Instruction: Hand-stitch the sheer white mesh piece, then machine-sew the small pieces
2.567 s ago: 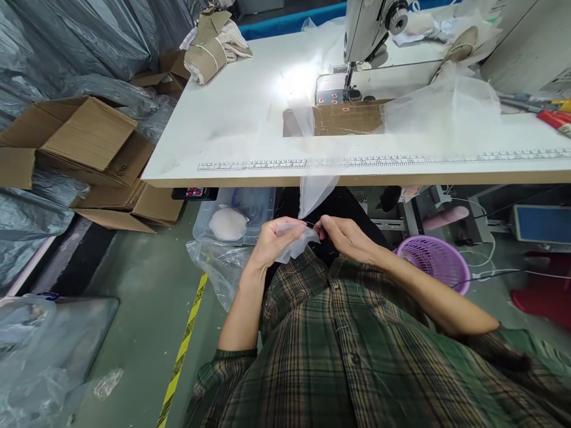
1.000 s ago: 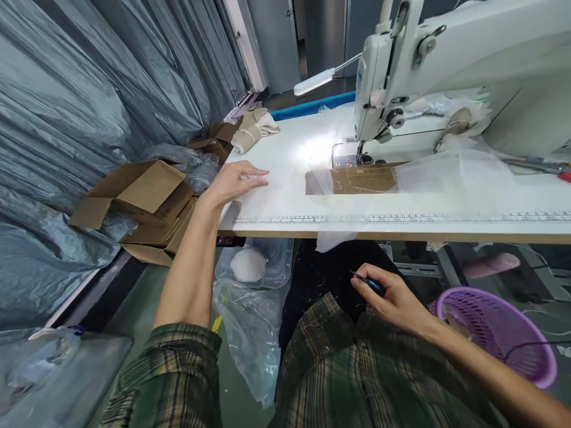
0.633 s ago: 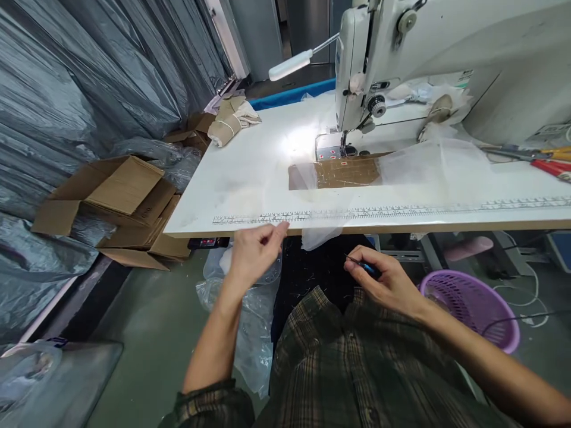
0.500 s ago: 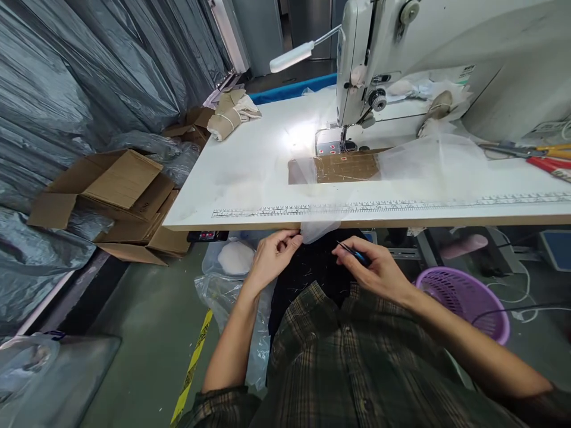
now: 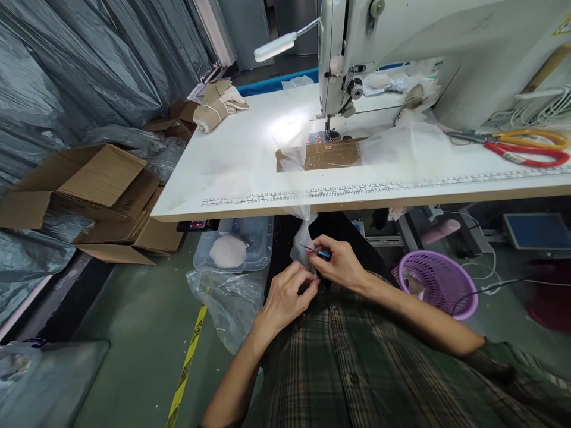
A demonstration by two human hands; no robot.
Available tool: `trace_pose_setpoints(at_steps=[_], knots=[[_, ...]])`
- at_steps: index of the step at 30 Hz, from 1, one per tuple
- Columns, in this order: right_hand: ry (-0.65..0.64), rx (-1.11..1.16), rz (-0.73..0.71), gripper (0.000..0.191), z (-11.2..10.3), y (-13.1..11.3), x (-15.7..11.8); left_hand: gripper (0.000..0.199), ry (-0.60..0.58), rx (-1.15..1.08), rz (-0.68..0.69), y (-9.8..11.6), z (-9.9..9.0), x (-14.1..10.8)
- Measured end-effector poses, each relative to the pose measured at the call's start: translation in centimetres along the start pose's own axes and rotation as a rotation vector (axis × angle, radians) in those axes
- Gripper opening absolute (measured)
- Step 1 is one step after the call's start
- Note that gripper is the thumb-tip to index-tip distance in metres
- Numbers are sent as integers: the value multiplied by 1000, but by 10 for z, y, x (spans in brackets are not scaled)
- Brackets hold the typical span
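My left hand (image 5: 288, 297) is closed in a pinch on the edge of a sheer white fabric (image 5: 302, 235), low in front of my shirt. That fabric hangs down from the front edge of the white table (image 5: 241, 172), its upper part lying on the tabletop. Just to the right and slightly higher, my right hand (image 5: 342, 263) grips a small pointed tool with a blue handle (image 5: 323, 254), its dark tip directed left across the cloth. The fingertips of both hands are close together at the fabric. Whether the right fingers also hold cloth is hard to see.
A sewing machine (image 5: 332, 65) stands over a brown taped patch (image 5: 332, 156) on the table. Red and yellow handled scissors (image 5: 526, 148) lie at right. Below are a purple basket (image 5: 439, 285) and a clear plastic bin (image 5: 256, 244). Cardboard boxes (image 5: 102, 184) sit left.
Both hands have moved down toward my body and closer together. The sheer fabric is drawn further below the table edge. My view has shifted slightly to the right.
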State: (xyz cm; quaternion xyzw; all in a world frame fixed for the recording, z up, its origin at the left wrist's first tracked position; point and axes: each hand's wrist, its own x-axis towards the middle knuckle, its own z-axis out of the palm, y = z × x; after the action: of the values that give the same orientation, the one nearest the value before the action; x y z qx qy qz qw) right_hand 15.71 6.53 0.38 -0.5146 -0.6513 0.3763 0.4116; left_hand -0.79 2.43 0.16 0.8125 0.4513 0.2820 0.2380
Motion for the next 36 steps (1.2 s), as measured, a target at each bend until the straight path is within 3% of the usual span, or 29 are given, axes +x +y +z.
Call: trace_pose_setpoints(at_steps=[7,12,15,18,22,25,30,32,36], knots=[[-41,82,45,21,-3,5,-4,22,7,130,84,0,11,-5],[4,63,53,29,1,19,-6,25,14,129,254,5,24,-4],[28,64,68,31,-3,25,-7,24,-47,71,306,1,24,1],[-39,93,30,31,-13,22,-9,20,-42,-51,223,-14,8,14],[-185,130,7,29,-27,11,-17,52,136,-229,14,-35,-14,41],[-292,157,-31,26,-31,3,-26,56,24,-503,-1,-42,-12,61],[-398,172,-83,22,-36,0,-33,41,-187,-916,-15,-39,6,71],[-405,160,-77,22,-40,2,-33,35,-206,-980,-73,-36,7,66],[-379,121,-9,31,-45,11,-25,31,-124,-943,-328,-31,-2,53]])
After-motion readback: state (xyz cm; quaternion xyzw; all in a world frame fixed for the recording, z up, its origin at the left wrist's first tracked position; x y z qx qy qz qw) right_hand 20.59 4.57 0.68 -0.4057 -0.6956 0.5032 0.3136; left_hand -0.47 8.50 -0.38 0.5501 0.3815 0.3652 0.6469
